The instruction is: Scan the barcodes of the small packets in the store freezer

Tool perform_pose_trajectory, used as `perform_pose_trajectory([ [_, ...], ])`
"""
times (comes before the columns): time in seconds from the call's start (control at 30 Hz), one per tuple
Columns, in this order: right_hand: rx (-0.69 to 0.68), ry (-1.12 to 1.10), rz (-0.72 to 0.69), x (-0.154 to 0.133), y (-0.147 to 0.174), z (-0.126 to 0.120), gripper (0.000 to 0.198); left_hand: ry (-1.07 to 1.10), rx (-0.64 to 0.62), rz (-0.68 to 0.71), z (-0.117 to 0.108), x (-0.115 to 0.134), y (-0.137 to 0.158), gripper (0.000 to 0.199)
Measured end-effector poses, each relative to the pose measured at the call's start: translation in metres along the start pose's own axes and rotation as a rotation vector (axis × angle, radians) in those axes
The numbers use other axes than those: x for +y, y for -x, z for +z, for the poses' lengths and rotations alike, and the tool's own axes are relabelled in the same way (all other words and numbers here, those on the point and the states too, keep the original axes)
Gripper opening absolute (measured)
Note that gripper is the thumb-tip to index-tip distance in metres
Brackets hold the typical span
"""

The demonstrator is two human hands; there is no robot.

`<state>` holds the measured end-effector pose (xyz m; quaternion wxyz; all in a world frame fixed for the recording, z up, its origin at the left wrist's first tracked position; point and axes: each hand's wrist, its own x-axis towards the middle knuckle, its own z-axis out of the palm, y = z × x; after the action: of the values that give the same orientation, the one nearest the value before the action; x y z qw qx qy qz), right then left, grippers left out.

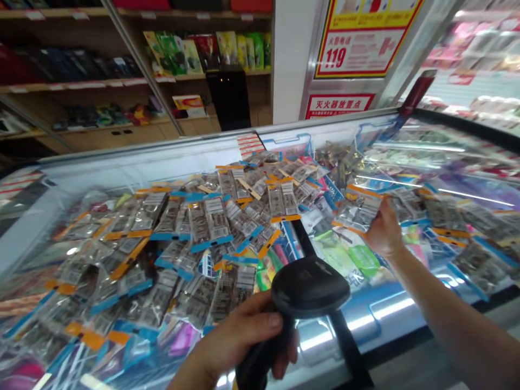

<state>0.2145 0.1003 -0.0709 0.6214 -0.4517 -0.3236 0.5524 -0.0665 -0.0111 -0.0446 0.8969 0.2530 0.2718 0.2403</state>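
Observation:
My left hand [252,333] is wrapped round the handle of a black barcode scanner [309,284], whose head points away over the freezer. Further right, my right hand [384,230] grips the edge of a clear plastic packet [357,208] with orange strips at its ends. A printed label shows through that packet. Many similar packets [209,219], with blue or orange strips, are heaped on the glass top left of my hands. More packets [430,208] lie to the right of my right hand. The fingertips of my right hand are partly hidden.
A black bar [304,238] runs across the glass freezer top. Ice cream packs [357,257] show under the glass. Behind stand wooden shelves [81,84] with bagged goods and a black device [229,100]. A red and white fire notice [351,51] hangs on the pillar.

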Motion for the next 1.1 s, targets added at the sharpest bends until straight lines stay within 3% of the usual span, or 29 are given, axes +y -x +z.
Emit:
perform_pose_trajectory([
  [0.37,-0.074,-0.024,0.041,0.005,0.000,-0.015,0.052,-0.088,0.004,0.092,0.009,-0.002,-0.008,0.037],
  [0.53,-0.159,-0.021,0.047,0.018,-0.005,-0.022,0.047,-0.153,0.009,0.219,0.025,0.000,-0.029,0.042],
  [0.73,-0.184,-0.047,0.027,0.018,-0.009,-0.020,0.044,-0.218,0.033,0.239,0.037,-0.004,-0.038,0.046],
  [0.87,-0.181,-0.059,0.039,0.013,-0.007,-0.018,0.048,-0.194,0.039,0.176,0.038,-0.001,-0.030,0.047],
  [1.1,-0.045,0.084,-0.102,0.004,-0.013,-0.027,0.048,-0.116,-0.006,-0.050,0.027,-0.001,-0.045,0.047],
])
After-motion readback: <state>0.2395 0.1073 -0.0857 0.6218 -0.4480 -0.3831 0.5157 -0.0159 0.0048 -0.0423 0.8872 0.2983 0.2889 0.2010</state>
